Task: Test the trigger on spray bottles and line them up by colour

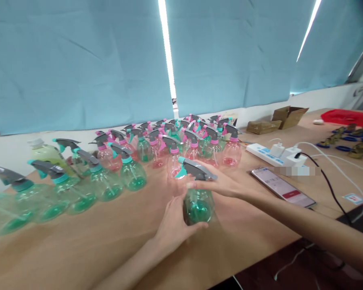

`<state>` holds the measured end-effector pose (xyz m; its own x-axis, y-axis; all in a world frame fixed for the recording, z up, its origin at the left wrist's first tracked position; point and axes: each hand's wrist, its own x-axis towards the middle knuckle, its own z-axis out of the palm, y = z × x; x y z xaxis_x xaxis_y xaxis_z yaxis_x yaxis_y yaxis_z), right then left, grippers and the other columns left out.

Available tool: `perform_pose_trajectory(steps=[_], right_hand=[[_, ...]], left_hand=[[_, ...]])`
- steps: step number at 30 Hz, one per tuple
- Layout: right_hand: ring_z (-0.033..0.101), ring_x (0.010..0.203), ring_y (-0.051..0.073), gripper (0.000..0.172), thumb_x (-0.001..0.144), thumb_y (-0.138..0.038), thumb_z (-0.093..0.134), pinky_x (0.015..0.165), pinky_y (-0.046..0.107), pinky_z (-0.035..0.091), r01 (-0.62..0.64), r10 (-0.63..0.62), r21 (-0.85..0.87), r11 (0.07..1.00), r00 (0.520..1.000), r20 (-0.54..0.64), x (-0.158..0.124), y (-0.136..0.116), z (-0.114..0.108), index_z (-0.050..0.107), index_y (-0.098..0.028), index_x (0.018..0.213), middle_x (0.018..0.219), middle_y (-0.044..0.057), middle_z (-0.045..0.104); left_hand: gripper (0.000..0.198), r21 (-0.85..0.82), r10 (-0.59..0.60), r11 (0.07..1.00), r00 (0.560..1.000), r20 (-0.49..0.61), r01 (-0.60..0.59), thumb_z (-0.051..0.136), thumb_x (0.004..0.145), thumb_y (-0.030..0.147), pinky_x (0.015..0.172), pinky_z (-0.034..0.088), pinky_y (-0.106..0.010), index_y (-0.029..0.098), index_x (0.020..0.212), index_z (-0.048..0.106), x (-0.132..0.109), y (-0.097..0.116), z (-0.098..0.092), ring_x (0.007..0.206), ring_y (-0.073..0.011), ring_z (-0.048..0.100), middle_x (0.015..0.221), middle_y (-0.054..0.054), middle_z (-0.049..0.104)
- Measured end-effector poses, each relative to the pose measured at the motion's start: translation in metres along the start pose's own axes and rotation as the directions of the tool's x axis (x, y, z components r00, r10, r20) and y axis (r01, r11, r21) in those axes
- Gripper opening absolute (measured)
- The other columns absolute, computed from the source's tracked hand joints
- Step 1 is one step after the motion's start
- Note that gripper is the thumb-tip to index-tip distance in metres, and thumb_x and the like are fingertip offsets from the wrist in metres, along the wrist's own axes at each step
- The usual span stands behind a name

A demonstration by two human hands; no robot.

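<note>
From here I can read no text; characters on the rectangular black-edged glass phone (282, 187), right of the right hand (213, 182), blur.

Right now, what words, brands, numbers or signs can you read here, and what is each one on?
None can be read with certainty.
Phone: dark characters on its screen, too blurred to read.
Power strip: blue printed patches, too small to read.
Small card at far right: red and blue marks, too small to read.
Printed object at the back: partly hidden print, too unclear to quote.
Held green spray bottle: no visible lettering.
</note>
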<state>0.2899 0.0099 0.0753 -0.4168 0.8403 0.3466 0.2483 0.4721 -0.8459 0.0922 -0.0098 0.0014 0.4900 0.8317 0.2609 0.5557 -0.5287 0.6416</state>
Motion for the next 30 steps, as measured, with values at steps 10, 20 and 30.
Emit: perform_pose_trajectory(steps=[10,20,30], right_hand=[[0.046,0.066,0.009,0.018,0.087,-0.038,0.063,0.059,0.023,0.037,0.188,-0.182,0.128,0.974,0.982,-0.060,0.014,0.008,0.016,0.060,-0.020,0.090,0.075,-0.004,0.053],[0.059,0.090,0.014,0.024,0.087,-0.033,0.063,0.077,0.027,0.048,0.135,-0.139,0.284,0.949,0.990,-0.008,0.030,0.011,0.025,0.060,-0.023,0.108,0.103,0.002,0.064],[0.050,0.078,0.012,0.016,0.089,-0.036,0.058,0.071,0.025,0.043,0.223,-0.214,0.175,0.959,0.975,-0.067,0.040,0.016,0.027,0.056,-0.022,0.098,0.085,-0.002,0.054]], left_hand=[[0.086,0.176,0.112,0.976,0.987,0.113,-0.131,0.073,0.072,0.065,0.104,0.037,-0.059,0.023,0.140,0.040,-0.001,-0.020,-0.006,0.127,-0.0395,0.047,0.137,-0.014,0.053],[0.077,0.401,0.004,0.914,0.987,0.161,-0.069,0.055,0.088,0.062,0.113,0.027,-0.057,0.020,0.149,0.033,-0.016,-0.049,-0.030,0.141,-0.0363,0.032,0.154,-0.014,0.036],[0.076,0.409,-0.005,0.910,0.984,0.177,-0.069,0.052,0.090,0.063,0.113,0.027,-0.058,0.018,0.148,0.034,-0.016,-0.046,-0.028,0.141,-0.0362,0.032,0.154,-0.017,0.035]])
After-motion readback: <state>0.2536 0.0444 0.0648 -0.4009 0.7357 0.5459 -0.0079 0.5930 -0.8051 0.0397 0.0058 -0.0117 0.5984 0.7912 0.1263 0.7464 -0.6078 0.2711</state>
